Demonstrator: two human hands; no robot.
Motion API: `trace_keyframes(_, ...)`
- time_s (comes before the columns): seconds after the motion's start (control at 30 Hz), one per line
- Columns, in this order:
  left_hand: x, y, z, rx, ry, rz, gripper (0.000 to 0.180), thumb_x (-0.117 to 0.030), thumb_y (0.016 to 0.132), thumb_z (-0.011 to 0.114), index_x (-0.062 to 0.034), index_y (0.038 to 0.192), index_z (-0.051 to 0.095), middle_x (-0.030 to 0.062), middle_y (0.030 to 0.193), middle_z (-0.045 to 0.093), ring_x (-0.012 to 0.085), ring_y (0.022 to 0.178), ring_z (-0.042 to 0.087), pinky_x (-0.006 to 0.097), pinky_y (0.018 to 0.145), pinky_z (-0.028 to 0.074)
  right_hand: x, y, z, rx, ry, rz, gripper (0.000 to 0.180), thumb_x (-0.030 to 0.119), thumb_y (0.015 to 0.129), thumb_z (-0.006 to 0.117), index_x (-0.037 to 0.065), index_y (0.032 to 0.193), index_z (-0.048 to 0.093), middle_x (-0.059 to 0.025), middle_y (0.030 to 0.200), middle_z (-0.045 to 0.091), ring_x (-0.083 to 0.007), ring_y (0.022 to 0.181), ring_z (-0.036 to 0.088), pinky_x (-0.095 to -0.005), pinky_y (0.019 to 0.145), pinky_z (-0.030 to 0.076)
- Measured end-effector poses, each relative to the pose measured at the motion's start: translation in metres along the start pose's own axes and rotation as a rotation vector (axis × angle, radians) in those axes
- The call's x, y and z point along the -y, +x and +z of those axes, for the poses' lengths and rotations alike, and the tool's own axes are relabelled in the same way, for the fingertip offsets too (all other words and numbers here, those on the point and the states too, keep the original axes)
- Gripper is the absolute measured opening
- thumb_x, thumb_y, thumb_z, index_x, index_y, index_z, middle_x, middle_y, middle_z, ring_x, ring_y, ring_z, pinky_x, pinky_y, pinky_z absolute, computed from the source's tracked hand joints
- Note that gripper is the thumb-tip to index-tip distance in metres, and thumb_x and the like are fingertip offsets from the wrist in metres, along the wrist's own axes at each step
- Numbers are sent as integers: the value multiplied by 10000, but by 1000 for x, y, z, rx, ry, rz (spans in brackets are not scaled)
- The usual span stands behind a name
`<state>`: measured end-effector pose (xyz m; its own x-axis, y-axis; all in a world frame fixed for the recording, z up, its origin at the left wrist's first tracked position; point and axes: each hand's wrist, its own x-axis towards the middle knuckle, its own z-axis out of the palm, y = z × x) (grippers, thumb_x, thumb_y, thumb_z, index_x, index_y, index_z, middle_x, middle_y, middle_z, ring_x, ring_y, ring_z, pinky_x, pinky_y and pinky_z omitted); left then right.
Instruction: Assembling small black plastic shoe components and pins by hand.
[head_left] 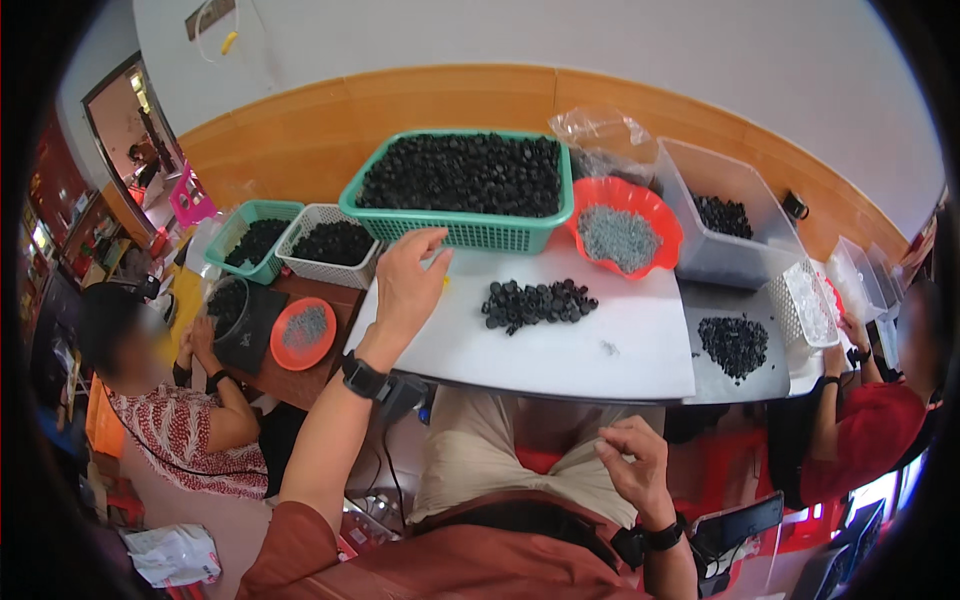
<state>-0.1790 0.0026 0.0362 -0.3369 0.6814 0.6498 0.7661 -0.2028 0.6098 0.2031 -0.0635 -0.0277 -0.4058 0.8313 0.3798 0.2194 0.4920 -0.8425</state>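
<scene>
My left hand [408, 287] is raised over the left side of the white tabletop [640, 350], just in front of the large green basket [470, 232]. Its fingers reach forward with the thumb apart, and nothing shows between them. A pile of small round black plastic parts [540, 303] lies on the tabletop to its right. Over my lap, below the table's front edge, my right hand [638, 468] is held with curled fingers, thumb close to the fingertips; whatever it may hold is too small to make out. Black parts [460, 172] fill the large basket.
Right of the basket stands a red scalloped bowl [672, 250] of small grey metal pieces, beside a clear plastic bin [735, 255]. More black parts [733, 347] lie on a grey surface. One person [190, 410] sits at left, another [870, 420] at right.
</scene>
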Motion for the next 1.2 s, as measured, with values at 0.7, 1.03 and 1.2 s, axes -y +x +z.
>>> trace_keyframes(0.7,-31,-95,44,184,137,137,232,-66,812,790,-19,1034,745,132,1040,739,325,974,691,395,856,556,-19,-15,-2,-9,106,-12,169,-44,867,769,-25,1034,745,-124,928,684,-186,773,663,-274,679,535)
trace_keyframes(1.03,-34,-94,45,228,175,66,209,-128,842,776,-28,1025,763,124,1030,724,324,966,677,405,858,543,-23,-21,-11,-36,127,14,154,-29,868,776,-19,1019,751,-116,933,694,-176,777,672,-271,679,538)
trace_keyframes(1.2,-43,-92,49,267,238,56,218,-174,851,782,-34,1017,767,115,1001,717,317,957,677,402,848,542,-30,-23,-13,-28,136,32,146,-17,875,772,-18,1020,752,-114,930,695,-171,773,670,-266,673,532)
